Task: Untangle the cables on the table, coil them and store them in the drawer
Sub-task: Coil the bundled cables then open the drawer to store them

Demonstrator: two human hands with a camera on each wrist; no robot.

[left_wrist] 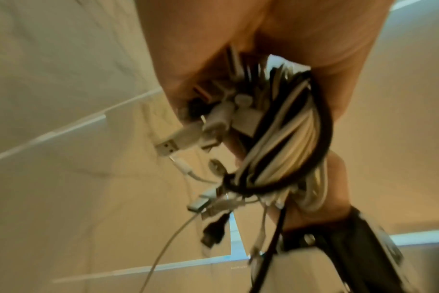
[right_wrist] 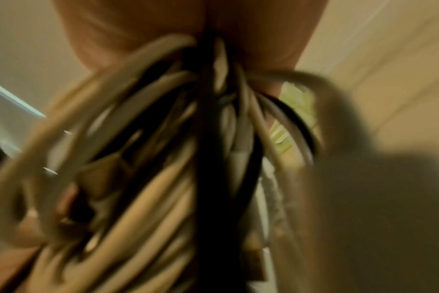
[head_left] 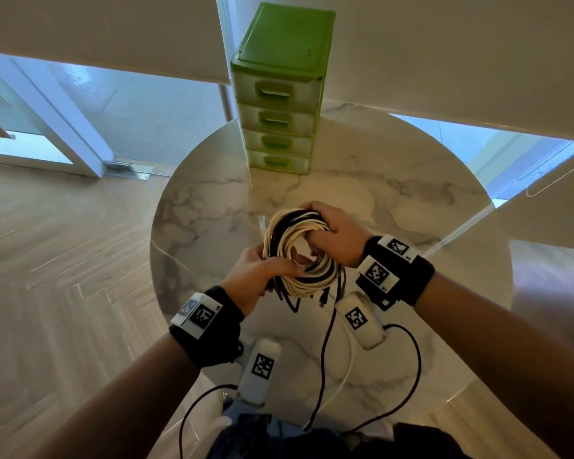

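The room had a pale herringbone wood floor (head_left: 63,260) and bright glass panels low along the walls, and in the middle of it stood a round marble table (head_left: 395,200), white with grey veins, which I take as my landmark. At the far edge of that table, close against the wall, stood a tall green drawer unit (head_left: 280,91) with four pale drawers stacked one above another, every one of them pushed in, so what they held could not be seen. Above the middle of the table, on the near side of the drawer unit, the person held a coil of cables (head_left: 300,256), cream and black strands wound together into one ring, lifted clear of the marble. The right hand (head_left: 333,231) gripped the coil's far side with its fingers curled round the strands; the left hand (head_left: 257,276) clutched the near side in the same way. From the left wrist view the bundle (left_wrist: 286,142) showed white and black plugs bunched loosely under the hand, with a few thin ends dangling toward the tabletop. The right wrist view was blurred, showing only the strands (right_wrist: 163,178) fanning out from the closed fingers.
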